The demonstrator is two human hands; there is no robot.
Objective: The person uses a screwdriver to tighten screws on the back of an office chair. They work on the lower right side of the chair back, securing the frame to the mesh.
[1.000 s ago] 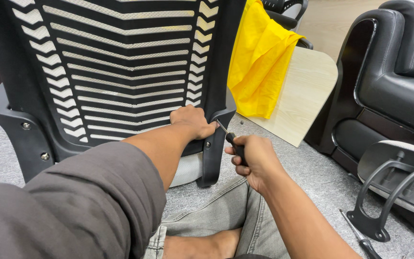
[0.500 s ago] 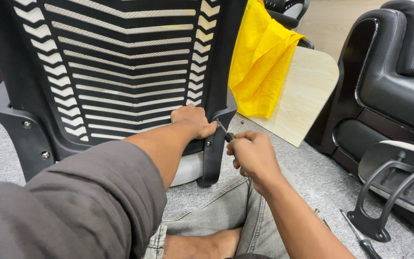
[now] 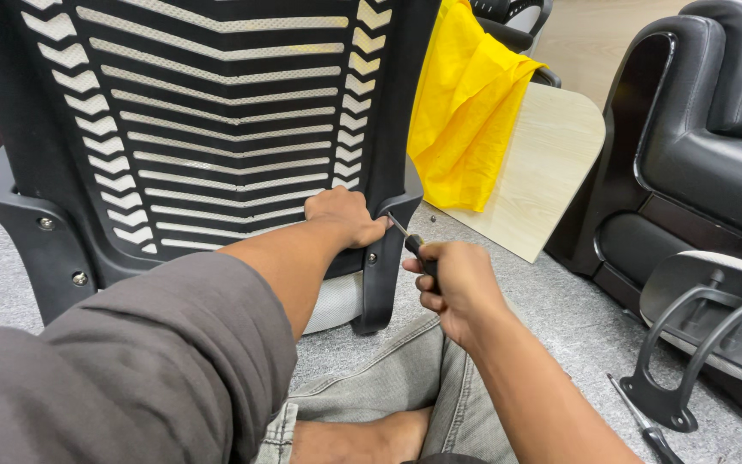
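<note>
Gripping a screwdriver (image 3: 412,243) in a closed right hand (image 3: 454,282), we hold its thin shaft slanted up and to the left, the tip meeting the right-hand bracket (image 3: 382,275) at the foot of the chair back (image 3: 216,120). Our left hand (image 3: 345,216) is curled shut against the lower right edge of that chair back, fingers pressed on the black frame just beside the screwdriver tip; whether it pinches anything small we cannot tell.

We take the chair back as our landmark: it stands upright before us, black with pale mesh showing through rows of slots. At its lower left, a matching black bracket (image 3: 32,249) carries two screws (image 3: 45,223), one above the other. Under its lower edge, pale grey seat padding (image 3: 337,305) shows.

To the right of the chair back, a yellow cloth (image 3: 465,112) hangs over a light wooden panel (image 3: 543,163) that leans on the grey carpet (image 3: 560,318). Farther right stands a black leather armchair (image 3: 714,146). Below that, well apart from the chair back, a black armrest piece (image 3: 689,344) lies upside down on the carpet, with a second tool (image 3: 641,421) just beside its base.

Our grey sleeve (image 3: 130,369) and grey jeans (image 3: 388,387) fill the near ground in front of the chair back.
</note>
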